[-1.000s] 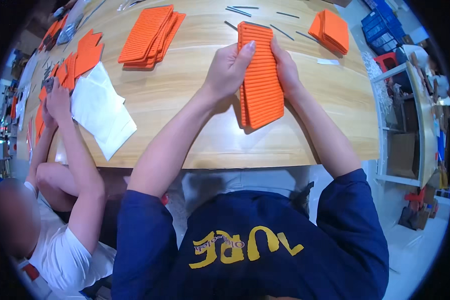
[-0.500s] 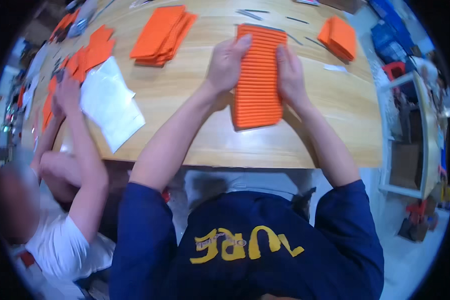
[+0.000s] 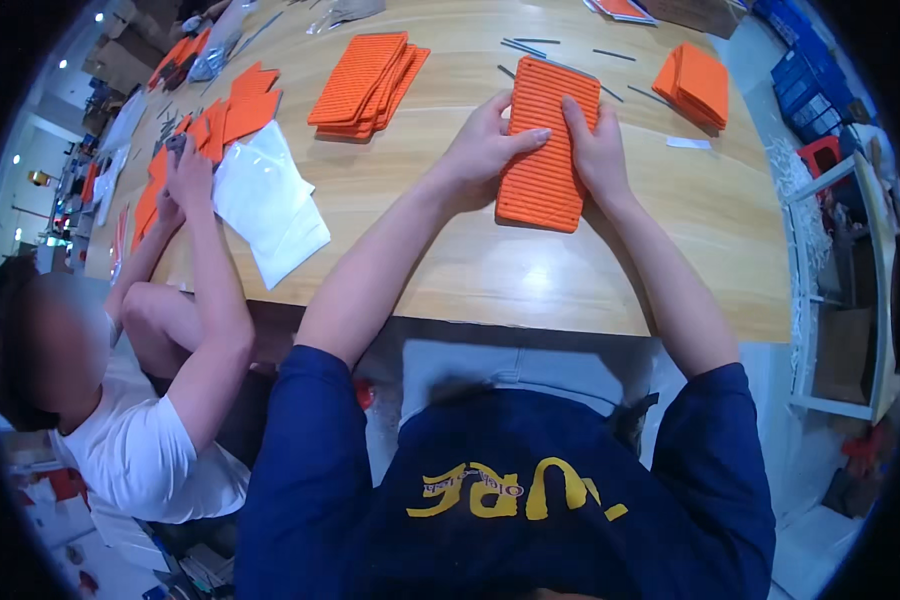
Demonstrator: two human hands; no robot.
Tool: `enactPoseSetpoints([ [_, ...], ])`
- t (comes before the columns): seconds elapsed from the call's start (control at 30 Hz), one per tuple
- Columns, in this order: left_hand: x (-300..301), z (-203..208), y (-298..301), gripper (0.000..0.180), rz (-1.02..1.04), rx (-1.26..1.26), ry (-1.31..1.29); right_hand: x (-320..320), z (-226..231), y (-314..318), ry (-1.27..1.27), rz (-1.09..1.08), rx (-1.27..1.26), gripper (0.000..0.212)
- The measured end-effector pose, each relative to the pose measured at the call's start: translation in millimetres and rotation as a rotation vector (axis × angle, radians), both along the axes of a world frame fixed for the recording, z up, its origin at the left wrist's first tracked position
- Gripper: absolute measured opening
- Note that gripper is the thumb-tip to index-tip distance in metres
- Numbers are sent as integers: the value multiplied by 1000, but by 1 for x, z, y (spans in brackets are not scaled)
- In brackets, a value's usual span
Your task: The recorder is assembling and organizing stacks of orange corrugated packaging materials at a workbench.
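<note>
Between my two hands is a ribbed orange rectangular pad (image 3: 540,180), held upright above the near part of the table. My left hand (image 3: 495,145) grips its left edge, thumb across the ribbed face. On the other side my right hand (image 3: 598,150) holds the right edge, its thumb also on the front. The fingers behind the pad are hidden. Beyond my left hand lies a stack of similar ribbed orange pads (image 3: 360,85). To the right of my hands rests a smaller folded orange bundle (image 3: 692,85).
Thin dark strips (image 3: 532,46) lie on the wooden table (image 3: 450,270) past the pad. At left, a co-worker (image 3: 150,430) handles something grey near loose orange pieces (image 3: 250,105) and white plastic bags (image 3: 270,205). A white-framed shelf (image 3: 835,290) stands off the table's right side.
The pad has tilted, its lower end swinging leftward, and my left thumb has moved down across its face. The whole view has shifted, with the table's things now farther right.
</note>
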State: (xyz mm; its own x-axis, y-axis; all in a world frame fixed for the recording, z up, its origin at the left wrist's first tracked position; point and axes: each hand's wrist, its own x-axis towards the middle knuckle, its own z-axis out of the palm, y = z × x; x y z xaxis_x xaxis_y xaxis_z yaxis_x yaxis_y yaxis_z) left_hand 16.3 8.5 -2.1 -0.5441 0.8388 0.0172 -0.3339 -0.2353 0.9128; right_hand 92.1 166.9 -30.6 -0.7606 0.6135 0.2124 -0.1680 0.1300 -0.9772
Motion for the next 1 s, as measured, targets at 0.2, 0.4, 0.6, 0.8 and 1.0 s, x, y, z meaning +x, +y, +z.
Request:
enactPoseSetpoints([
  [0.2,13,6,1,43,123,-58,91,2,4,-1,10,-56,231,42],
  [0.4,14,-2,2,49,242,-36,261,-1,2,-5,103,-11,235,42],
  [0.6,-8,12,-3,45,190,-87,277,-5,1,4,179,84,-91,42],
  [0.8,-113,56,-37,46,394,-481,736,-4,0,14,19,124,-255,40],
  [1.0,-257,75,-113,66,411,-920,848,-17,-13,1,8,213,120,38],
])
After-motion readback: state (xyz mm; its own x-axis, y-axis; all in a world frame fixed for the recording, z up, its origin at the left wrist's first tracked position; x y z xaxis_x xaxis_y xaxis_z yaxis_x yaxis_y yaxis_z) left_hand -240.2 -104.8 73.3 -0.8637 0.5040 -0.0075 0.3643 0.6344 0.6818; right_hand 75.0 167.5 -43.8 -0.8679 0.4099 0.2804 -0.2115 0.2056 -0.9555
